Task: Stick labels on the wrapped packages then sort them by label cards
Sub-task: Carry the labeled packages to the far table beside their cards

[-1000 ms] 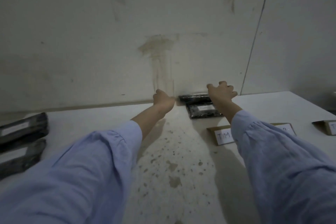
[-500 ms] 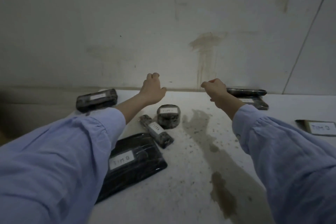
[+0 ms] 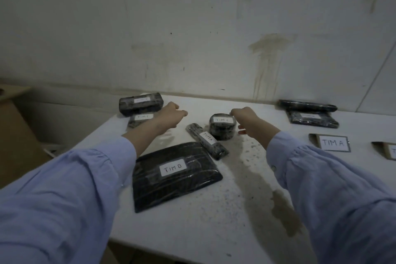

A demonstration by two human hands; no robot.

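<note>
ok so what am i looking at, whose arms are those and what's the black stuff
No machine here: a person wears a camera on the head, so you look down along both blue sleeves. On the white table lie black wrapped packages with white labels: a flat package marked TIM B, a slim package marked TIM A, a round package marked TIM C, more by the wall. A card reading TIM A marks a sorting spot. The left hand holds nothing. The right hand is at the round package; whether its fingers grip it is unclear.

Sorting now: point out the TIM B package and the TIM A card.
TIM B package (image 3: 173,170): head view, on its white label.
TIM A card (image 3: 333,143): head view, on its lettering.
</note>
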